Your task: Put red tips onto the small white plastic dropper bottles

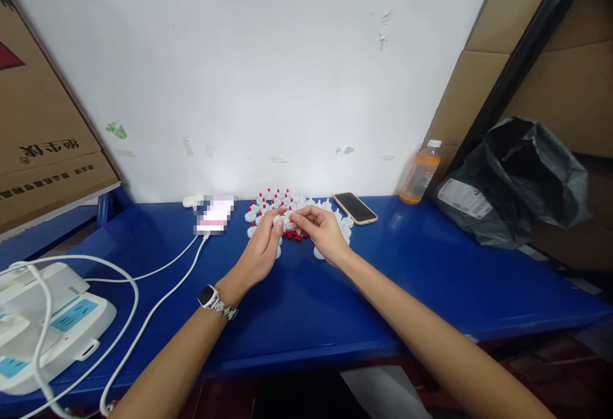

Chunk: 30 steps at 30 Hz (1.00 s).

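Note:
My left hand (260,248) is closed around a white nozzle cap (279,219). Fingertips of my right hand (324,232) are pinched together at the top of that cap; whatever is between them is too small to make out. Just beyond both hands stands a cluster of white nozzle caps (249,216), those on the left mostly with red tips and those on the right plain white. Between and under my hands lies a small heap of loose red tips (293,236). More white caps (318,253) sit close by my right palm, partly covered by it.
Behind the caps, a phone (357,208) lies on the blue table (306,317). To the left are a plugged-in lit phone (215,216), white cables (165,297) and a power strip (90,317). A bottle (420,173) and black plastic bag (507,182) stand right, by the wall.

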### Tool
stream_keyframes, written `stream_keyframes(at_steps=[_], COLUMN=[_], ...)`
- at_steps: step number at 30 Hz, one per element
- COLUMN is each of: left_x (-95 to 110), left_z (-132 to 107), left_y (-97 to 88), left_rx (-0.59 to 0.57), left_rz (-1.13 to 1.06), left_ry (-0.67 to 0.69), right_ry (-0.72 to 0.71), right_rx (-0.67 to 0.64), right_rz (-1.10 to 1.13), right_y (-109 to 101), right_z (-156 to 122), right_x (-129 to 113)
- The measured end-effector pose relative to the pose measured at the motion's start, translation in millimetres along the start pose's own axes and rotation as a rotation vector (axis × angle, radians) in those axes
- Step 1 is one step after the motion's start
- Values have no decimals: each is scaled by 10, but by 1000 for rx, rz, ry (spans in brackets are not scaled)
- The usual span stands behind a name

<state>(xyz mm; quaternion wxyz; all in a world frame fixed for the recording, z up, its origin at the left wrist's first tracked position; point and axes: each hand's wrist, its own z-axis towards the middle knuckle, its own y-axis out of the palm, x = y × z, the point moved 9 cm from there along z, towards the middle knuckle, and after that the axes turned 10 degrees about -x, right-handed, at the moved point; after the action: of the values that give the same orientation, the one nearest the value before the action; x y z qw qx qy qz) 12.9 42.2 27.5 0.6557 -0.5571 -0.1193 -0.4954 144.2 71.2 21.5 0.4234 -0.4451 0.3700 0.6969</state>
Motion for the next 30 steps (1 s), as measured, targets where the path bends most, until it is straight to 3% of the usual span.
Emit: stream_keyframes(at_steps=[8,12,16,21,24,30], left_x=[-7,-15,-34,21,21,-26], left_z=[-4,-1,9,32,46,53], left_y=[33,45,52,-95,-43,92], left_rx=[60,108,53,41,-51,-172], left_rz=[-96,-181,-149,176,359,461], left_ry=[-34,-33,-56,46,104,119], right_ry=[-32,-83,-93,-63,27,23], right_rx=[36,60,55,-52,-148,-320], right_rz=[205,107,1,-309,-594,-960], right_y=[130,202,168,-83,-206,-148], right_z=[-43,-65,-24,31,-18,-113], right_x=[46,-17,-78,-187,-154,-90])
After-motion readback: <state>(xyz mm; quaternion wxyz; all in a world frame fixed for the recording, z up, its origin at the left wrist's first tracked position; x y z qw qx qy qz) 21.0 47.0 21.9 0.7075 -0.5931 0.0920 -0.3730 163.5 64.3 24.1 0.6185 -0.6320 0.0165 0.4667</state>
